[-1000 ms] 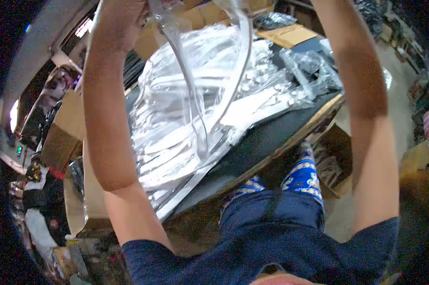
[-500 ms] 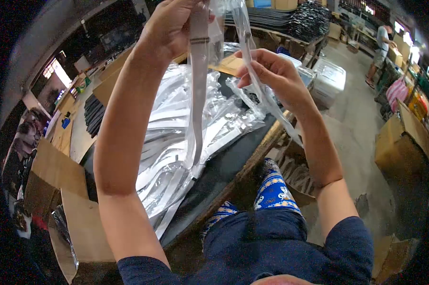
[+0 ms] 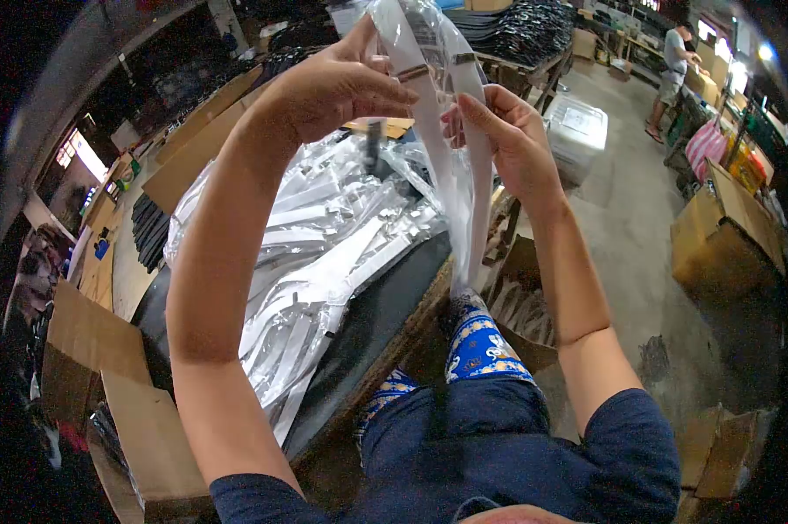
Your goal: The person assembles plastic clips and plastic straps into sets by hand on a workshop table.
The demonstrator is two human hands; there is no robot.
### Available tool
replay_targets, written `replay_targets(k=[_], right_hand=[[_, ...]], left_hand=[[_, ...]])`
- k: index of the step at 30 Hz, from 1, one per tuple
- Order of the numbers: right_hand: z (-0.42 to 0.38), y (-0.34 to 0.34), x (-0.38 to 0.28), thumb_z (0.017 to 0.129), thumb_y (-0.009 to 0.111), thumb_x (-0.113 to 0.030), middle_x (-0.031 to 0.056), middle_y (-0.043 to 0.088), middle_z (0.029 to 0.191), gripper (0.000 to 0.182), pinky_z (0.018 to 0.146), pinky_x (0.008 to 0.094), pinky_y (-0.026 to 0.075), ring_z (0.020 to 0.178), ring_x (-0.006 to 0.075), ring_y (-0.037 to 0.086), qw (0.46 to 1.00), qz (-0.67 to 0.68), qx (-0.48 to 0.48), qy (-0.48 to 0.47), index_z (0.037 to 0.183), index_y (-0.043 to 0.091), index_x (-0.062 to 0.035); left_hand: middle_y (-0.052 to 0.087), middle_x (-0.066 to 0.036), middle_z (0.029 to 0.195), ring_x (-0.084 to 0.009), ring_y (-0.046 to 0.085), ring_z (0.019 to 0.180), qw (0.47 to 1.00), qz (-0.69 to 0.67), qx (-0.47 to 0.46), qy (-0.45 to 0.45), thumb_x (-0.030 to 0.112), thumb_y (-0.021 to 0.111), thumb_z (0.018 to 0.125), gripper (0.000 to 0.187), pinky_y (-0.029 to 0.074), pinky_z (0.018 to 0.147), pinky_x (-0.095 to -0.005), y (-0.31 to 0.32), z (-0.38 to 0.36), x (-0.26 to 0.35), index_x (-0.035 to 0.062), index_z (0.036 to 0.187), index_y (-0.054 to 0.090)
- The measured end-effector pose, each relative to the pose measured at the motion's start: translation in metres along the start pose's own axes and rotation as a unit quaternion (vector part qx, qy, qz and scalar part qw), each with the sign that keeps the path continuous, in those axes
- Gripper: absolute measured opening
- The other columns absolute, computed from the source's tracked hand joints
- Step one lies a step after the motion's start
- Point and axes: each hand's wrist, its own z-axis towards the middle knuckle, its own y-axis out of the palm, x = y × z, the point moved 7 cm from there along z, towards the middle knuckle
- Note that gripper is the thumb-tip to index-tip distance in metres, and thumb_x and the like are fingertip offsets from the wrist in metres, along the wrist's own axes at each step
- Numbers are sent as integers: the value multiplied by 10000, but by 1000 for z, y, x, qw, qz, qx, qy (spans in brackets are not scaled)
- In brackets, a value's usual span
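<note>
A long white strip in clear plastic (image 3: 429, 113) hangs folded in a loop at the top centre, its lower end dangling past the table edge. My right hand (image 3: 512, 135) pinches the right side of the loop between thumb and fingers. My left hand (image 3: 346, 83) is at the loop's left side, fingers bent and touching the plastic near a dark band; whether they grip it is unclear. Below my hands, a heap of similar white strips in clear bags (image 3: 324, 253) covers the dark table (image 3: 359, 349).
Open cardboard boxes stand at the lower left (image 3: 154, 428) and right (image 3: 726, 236). A lidded clear plastic bin (image 3: 577, 127) is beyond my right arm. Black strips (image 3: 512, 31) are piled on a far table. Another person (image 3: 673, 70) stands at the upper right.
The two sides of the loop have come closer together. My left hand has moved lower and its fingers have spread along the strip. The strip's hanging end has swung inward from the right.
</note>
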Motion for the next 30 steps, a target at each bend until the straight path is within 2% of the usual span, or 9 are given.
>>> replay_targets(k=[3,7,11,15,17,18,22,23,30], right_hand=[[-4,-7,-1,898,613,-189,57,650,826,182,695,248,488,740,104,614,1000,-25,5,4,951,590,-16],[-6,-15,-5,897,611,-184,62,653,876,203,719,250,491,773,112,613,994,-94,28,-41,991,594,-5],[-2,-21,5,909,593,-200,65,647,1006,282,790,250,481,880,122,611,992,-97,13,-84,1105,578,2],[-12,-14,10,965,438,-419,53,642,876,452,710,217,473,801,103,594,987,-151,38,-41,1065,603,-11],[-11,-18,11,975,475,-249,34,636,875,264,660,215,486,759,79,590,981,-165,69,-72,1099,588,-45],[-8,-15,19,936,545,-184,55,652,896,236,630,239,520,734,110,622,992,-121,-24,40,1083,596,-7],[-23,0,22,915,575,-192,27,656,917,229,739,238,456,822,82,589,975,-206,14,-78,1059,614,-17],[-23,-2,25,915,575,-192,27,656,917,229,739,238,456,822,82,589,974,-209,13,-85,1059,614,-17],[-37,3,31,906,603,-196,88,674,880,242,650,243,517,744,120,645,993,-98,-45,46,1041,605,5]], left_hand=[[526,-236,1206,-297,593,1062,1000,21,18,-1,-30,705,744,806,515,902,-421,-3,2,-9,75,1380,221],[631,-54,1105,-164,593,1055,994,92,61,22,200,704,810,537,480,905,-330,-12,13,-23,95,1283,471],[635,-42,1080,-128,610,965,980,-164,-22,-108,224,683,834,482,484,842,-279,-23,15,-54,53,1241,491],[620,-129,1058,-189,631,935,978,-121,171,-4,36,654,834,526,528,817,-285,8,3,-30,-69,1281,398],[606,-146,1083,-193,628,944,972,-108,209,9,32,658,830,572,528,818,-281,12,0,-38,-83,1302,355],[592,-164,1108,-198,624,954,964,-89,248,29,27,662,826,619,527,818,-278,9,-2,-37,-96,1322,313],[570,-187,1147,-215,619,970,959,-131,246,-50,-15,689,791,728,511,791,-287,22,-12,-43,-51,1375,256],[584,-167,1156,-222,613,988,965,-9,243,99,251,617,896,548,493,822,-313,28,-16,-48,-38,1311,404],[642,-82,984,-132,616,819,970,-67,231,6,206,720,814,516,477,710,-220,5,-8,-84,10,1219,467]])
